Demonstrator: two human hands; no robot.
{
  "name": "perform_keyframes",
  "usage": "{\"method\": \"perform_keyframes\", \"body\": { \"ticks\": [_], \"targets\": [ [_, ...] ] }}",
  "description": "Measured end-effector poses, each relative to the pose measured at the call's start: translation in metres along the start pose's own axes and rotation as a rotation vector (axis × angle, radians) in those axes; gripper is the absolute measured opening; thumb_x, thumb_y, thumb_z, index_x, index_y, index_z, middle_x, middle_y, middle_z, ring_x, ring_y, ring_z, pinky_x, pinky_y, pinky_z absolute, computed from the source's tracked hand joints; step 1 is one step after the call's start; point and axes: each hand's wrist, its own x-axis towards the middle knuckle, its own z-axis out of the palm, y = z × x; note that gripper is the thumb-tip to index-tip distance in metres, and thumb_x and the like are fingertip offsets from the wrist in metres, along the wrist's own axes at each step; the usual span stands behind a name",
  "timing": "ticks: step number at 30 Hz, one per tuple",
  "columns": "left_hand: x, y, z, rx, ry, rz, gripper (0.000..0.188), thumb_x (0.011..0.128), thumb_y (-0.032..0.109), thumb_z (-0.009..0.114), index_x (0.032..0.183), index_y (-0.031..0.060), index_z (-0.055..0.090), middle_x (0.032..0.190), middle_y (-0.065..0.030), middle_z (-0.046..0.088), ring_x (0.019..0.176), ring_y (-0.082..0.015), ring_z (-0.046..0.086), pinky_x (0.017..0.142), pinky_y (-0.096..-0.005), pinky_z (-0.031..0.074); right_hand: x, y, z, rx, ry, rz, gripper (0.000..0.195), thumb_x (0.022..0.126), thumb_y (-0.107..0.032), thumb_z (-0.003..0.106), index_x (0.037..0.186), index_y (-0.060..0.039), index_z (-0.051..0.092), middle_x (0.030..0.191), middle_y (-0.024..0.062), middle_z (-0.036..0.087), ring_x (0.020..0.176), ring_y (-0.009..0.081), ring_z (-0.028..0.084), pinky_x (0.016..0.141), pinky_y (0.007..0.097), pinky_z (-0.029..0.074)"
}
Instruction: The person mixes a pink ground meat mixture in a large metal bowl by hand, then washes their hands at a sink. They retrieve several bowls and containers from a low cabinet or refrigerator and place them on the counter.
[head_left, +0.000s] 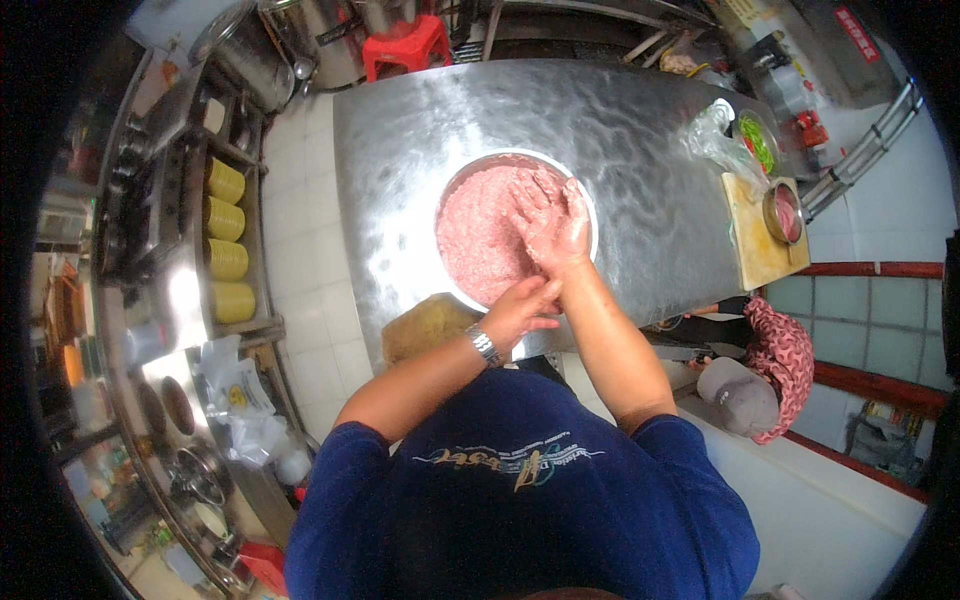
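A wide round bowl with a pale rim (459, 166) stands on the steel table and holds pink minced meat (480, 232). My right hand (553, 225) is over the right part of the bowl, palm up, fingers spread and smeared with meat paste. Close to my right wrist, at the bowl's near rim, is my left hand (521, 311), its fingers partly bent, with a metal-banded watch (486, 345) on the wrist. Whether it touches the right wrist is unclear. Neither hand grips an object. A brown lump or sack (424, 326) lies at the table edge by my left forearm.
On the steel table (645, 247), at right, are a cutting board (742, 240), a metal bowl of meat (786, 214), a plastic bag (712, 142) and sliced green vegetables (756, 142). A co-worker in a grey cap (739, 397) is at right. Stacked yellow dishes (228, 259) fill a left shelf.
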Motion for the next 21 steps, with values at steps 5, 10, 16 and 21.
{"method": "perform_keyframes", "body": {
  "ticks": [5,10,16,21],
  "targets": [
    [0.023,0.009,0.021,-0.233,-0.070,0.036,0.069,0.099,0.052,0.054,0.145,0.0023,0.042,0.141,-0.0160,0.054,0.130,-0.0297,0.054,0.107,-0.0503,0.045,-0.020,0.003,0.029,-0.090,0.041,-0.097,0.075,0.098,-0.068,0.039,0.142,-0.0082,0.044,0.146,0.0138,0.048,0.133,0.0369,0.048,0.109,0.0517,0.037],
    [0.036,0.006,0.013,-0.289,-0.087,0.015,0.072,0.100,0.054,0.053,0.149,0.0039,0.037,0.142,-0.0164,0.053,0.130,-0.0316,0.054,0.107,-0.0495,0.045,-0.015,0.003,0.016,-0.032,-0.038,-0.088,0.090,0.091,-0.080,0.035,0.144,-0.0070,0.042,0.147,0.0156,0.046,0.136,0.0340,0.044,0.110,0.0491,0.034],
    [0.030,0.028,0.000,-0.303,-0.048,-0.085,0.066,0.101,0.055,0.048,0.152,0.0155,0.035,0.145,-0.0110,0.052,0.129,-0.0295,0.054,0.105,-0.0500,0.047,-0.024,0.015,0.018,0.039,-0.020,-0.133,0.091,0.091,-0.080,0.033,0.148,-0.0086,0.039,0.155,0.0130,0.038,0.138,0.0351,0.041,0.112,0.0528,0.033],
    [0.034,0.038,-0.003,-0.205,0.042,-0.115,0.062,0.101,0.056,0.050,0.148,0.0155,0.043,0.140,-0.0121,0.056,0.125,-0.0294,0.057,0.101,-0.0502,0.049,-0.034,0.020,0.015,-0.046,0.070,-0.205,0.086,0.095,-0.076,0.031,0.152,-0.0119,0.033,0.159,0.0075,0.029,0.140,0.0349,0.037,0.113,0.0575,0.033]
  ]
}}
